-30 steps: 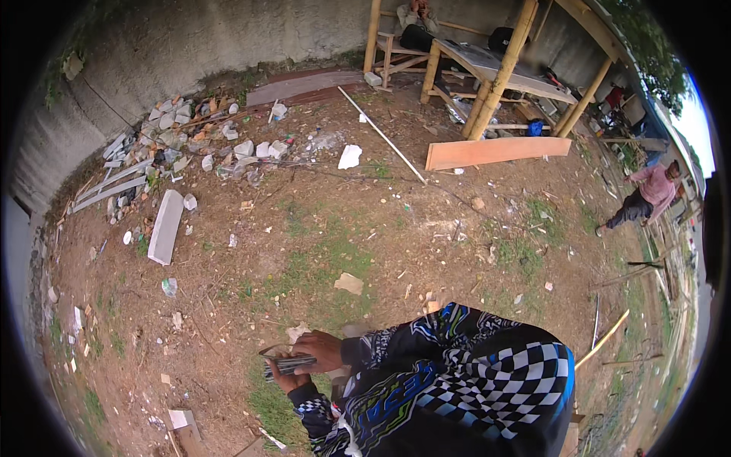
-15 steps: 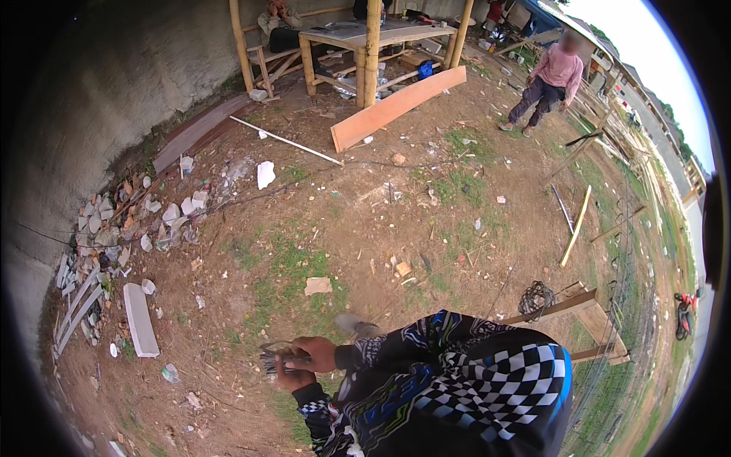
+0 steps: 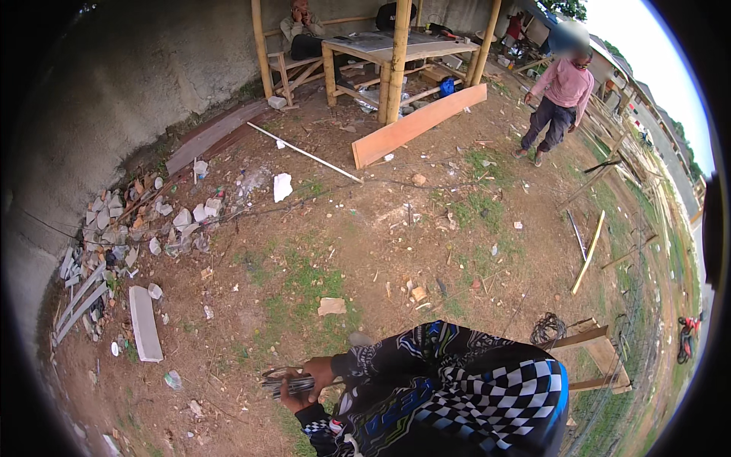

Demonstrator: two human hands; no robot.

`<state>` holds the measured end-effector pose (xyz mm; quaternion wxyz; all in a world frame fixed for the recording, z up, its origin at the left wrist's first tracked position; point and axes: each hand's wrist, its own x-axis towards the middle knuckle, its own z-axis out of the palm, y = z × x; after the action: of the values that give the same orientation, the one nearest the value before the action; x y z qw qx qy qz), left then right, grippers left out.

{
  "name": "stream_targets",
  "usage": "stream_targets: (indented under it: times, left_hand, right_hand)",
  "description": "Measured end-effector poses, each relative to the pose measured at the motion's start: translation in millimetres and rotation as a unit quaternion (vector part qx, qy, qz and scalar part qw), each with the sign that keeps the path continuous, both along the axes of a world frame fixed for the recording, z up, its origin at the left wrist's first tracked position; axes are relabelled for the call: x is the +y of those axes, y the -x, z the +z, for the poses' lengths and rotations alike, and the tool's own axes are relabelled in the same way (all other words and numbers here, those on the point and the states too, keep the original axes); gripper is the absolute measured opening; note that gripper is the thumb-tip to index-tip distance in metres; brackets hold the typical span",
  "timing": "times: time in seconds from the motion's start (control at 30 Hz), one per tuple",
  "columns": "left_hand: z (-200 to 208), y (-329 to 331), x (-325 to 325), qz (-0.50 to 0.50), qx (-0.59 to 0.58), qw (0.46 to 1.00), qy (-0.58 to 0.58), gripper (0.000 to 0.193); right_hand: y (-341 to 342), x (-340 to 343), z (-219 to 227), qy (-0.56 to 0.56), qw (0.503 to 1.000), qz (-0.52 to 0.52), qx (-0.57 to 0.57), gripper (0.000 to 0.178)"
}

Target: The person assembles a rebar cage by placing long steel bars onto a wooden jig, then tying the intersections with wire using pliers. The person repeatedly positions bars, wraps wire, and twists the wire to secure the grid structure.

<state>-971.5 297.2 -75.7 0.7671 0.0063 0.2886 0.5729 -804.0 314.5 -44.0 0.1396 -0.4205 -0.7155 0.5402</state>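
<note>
A bundle of thin grey metal wires (image 3: 272, 378) sits in both my hands, low in the picture and left of my body. My right hand (image 3: 321, 371) is closed over its near end, fingers pressed against the wires. Just below, my left hand (image 3: 292, 397) wraps round the bundle from underneath. The wires' far ends stick out to the left past my fingers and look bent. The palms and the part of the bundle inside them are hidden. Beneath my hands lies bare soil with patches of grass.
An orange-brown board (image 3: 419, 126) leans by a bamboo-post table (image 3: 396, 49). A person in pink (image 3: 562, 95) stands at the far right; another sits at the back left. Rubble (image 3: 183, 221) lies along the wall. A wire coil (image 3: 548, 328) and wooden frame (image 3: 601, 358) are right of me.
My view has shifted, so the scene sits slightly right and lower. My hands, still on the wire bundle, have changed their hold, and the person in pink has moved a little nearer.
</note>
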Motion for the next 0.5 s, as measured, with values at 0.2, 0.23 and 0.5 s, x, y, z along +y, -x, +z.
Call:
stream_targets:
  times: [0.2, 0.23, 0.5]
  left_hand:
    - [26.8, 49.9, -9.4, 0.166, 0.009, 0.986, 0.028, 0.025]
    - [7.0, 65.8, -13.6, 0.197, -0.003, 0.980, 0.003, 0.024]
    - [7.2, 222.7, -66.8, 0.418, -0.048, 0.905, 0.066, 0.030]
  right_hand:
    - [82.6, 46.2, 45.6, 0.007, 0.960, 0.211, -0.182, 0.042]
    - [99.6, 51.2, 44.1, 0.023, 0.957, 0.234, -0.170, 0.045]
    - [304.9, 56.6, 23.1, 0.061, 0.873, 0.479, -0.065, 0.042]
